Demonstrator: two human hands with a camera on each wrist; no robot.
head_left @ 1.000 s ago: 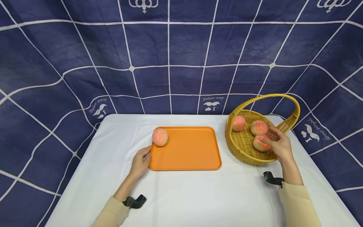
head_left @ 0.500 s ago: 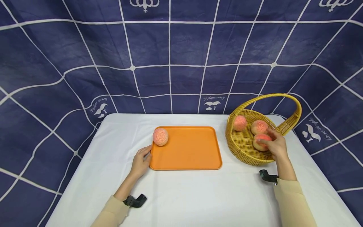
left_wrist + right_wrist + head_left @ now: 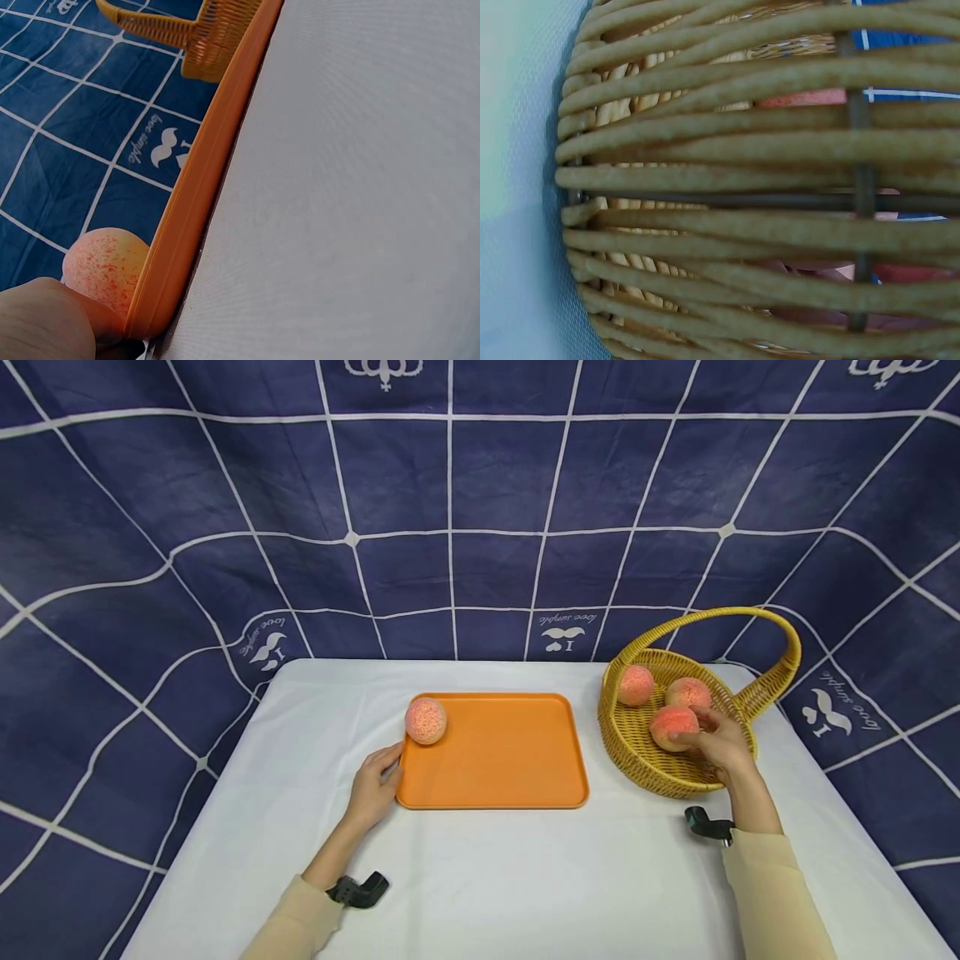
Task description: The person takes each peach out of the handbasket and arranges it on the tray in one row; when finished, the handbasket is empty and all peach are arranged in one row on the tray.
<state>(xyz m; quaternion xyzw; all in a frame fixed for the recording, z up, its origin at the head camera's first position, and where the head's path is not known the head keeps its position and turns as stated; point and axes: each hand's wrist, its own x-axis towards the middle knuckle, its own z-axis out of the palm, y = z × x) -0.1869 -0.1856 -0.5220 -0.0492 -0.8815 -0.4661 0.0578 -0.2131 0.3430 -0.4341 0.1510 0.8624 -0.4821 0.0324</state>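
Note:
My right hand point(image 3: 724, 745) reaches into the yellow wicker basket point(image 3: 628, 758) and grips a pink peach point(image 3: 672, 727) between thumb and fingers. Two more peaches lie in there: one peach point(image 3: 688, 692) just behind the gripped one, another peach point(image 3: 635, 685) by the left wall. The basket's weave point(image 3: 705, 142) fills the right wrist view and hides most of that hand. My left hand point(image 3: 372, 789) touches the left edge of the orange tray point(image 3: 495, 760), fingers fairly straight along it. A single peach point(image 3: 425, 721) sits in the tray's back left corner.
A white cloth point(image 3: 487, 885) covers the table. The basket's tall handle point(image 3: 750, 610) arches over its back right side. Behind the table hangs a dark blue curtain point(image 3: 495, 510) with white lines. Each wrist wears a black camera mount point(image 3: 367, 890).
My right hand has moved left inside the basket and taken hold of the front peach, which has shifted left and turned. The left hand and the tray stay in place.

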